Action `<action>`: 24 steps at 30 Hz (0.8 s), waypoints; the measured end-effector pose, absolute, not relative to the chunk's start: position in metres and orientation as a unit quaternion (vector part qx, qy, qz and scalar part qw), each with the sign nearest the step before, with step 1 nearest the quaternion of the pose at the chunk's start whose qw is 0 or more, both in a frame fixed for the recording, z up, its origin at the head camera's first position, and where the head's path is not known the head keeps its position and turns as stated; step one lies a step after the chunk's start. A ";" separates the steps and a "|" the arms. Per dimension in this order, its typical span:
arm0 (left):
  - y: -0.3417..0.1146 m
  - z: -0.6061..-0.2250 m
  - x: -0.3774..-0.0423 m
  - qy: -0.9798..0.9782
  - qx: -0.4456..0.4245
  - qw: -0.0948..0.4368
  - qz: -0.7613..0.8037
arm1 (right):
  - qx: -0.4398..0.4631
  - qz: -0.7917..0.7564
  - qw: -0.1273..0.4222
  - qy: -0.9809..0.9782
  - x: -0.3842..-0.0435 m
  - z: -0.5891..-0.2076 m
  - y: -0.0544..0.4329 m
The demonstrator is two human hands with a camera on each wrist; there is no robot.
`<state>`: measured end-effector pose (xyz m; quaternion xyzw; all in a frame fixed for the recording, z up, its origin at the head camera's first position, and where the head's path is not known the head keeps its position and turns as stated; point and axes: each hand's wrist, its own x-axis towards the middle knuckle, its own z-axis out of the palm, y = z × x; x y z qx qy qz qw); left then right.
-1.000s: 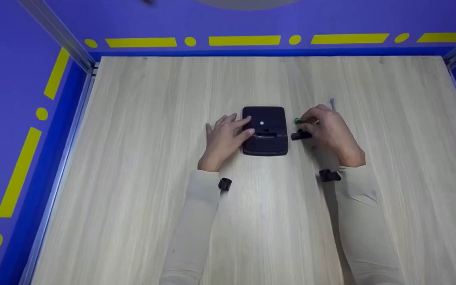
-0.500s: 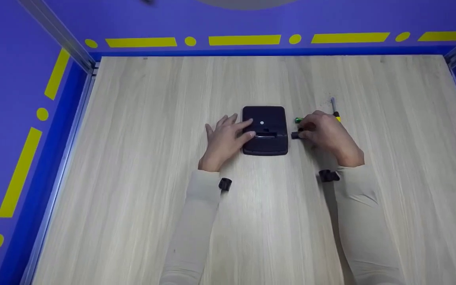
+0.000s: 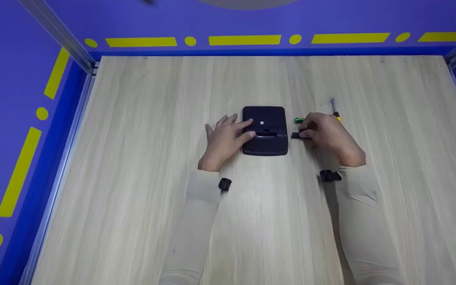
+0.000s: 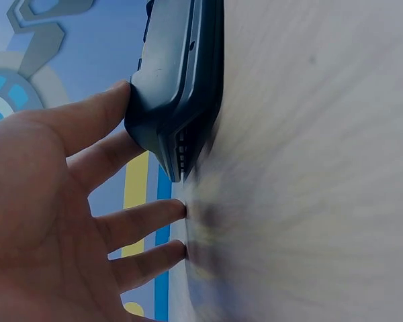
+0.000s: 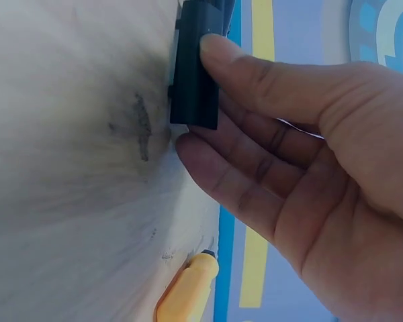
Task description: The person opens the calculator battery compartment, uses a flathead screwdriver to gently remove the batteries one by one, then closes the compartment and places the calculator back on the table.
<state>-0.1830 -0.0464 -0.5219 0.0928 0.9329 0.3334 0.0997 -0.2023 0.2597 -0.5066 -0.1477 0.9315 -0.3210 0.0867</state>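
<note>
A flat black device (image 3: 273,114), shaped like a calculator lying face down, rests on the table with a narrow open slot in its upper side. My left hand (image 3: 224,140) lies at its left edge with spread fingers; thumb and index finger touch it, while other fingertips rest on the table in the left wrist view. To the right of the device, my right hand (image 3: 327,132) pinches a small black battery cover (image 5: 195,74) between thumb and fingers, close to the tabletop. A green battery (image 3: 299,120) lies just beyond, beside the right fingertips.
A screwdriver (image 3: 333,106) lies behind my right hand, its yellow handle (image 5: 188,288) mostly hidden in the head view. Dark specks surround its tip. The wooden table (image 3: 141,158) is bordered by blue walls (image 3: 244,23) with yellow markings at the back and sides.
My right fingers have moved from beside the green battery down onto the black cover and pinch it. More of the screwdriver shows. The left hand and the device have stayed put.
</note>
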 end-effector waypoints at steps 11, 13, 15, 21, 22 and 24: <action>-0.046 -0.521 -0.183 0.934 0.091 0.100 0.330 | -0.146 -0.327 0.030 0.933 -0.202 -0.506 0.256; -0.046 -0.521 -0.183 0.934 0.091 0.100 0.330 | -0.145 -0.331 0.011 0.932 -0.202 -0.504 0.254; -0.046 -0.521 -0.183 0.934 0.091 0.100 0.330 | -0.146 -0.338 -0.004 0.930 -0.201 -0.502 0.251; -0.046 -0.521 -0.184 0.933 0.093 0.101 0.333 | -0.162 -0.359 -0.027 0.919 -0.200 -0.498 0.241; -0.046 -0.521 -0.184 0.933 0.093 0.102 0.333 | -0.167 -0.360 -0.031 0.917 -0.199 -0.498 0.239; -0.046 -0.522 -0.183 0.933 0.093 0.105 0.332 | -0.179 -0.364 -0.038 0.913 -0.198 -0.498 0.234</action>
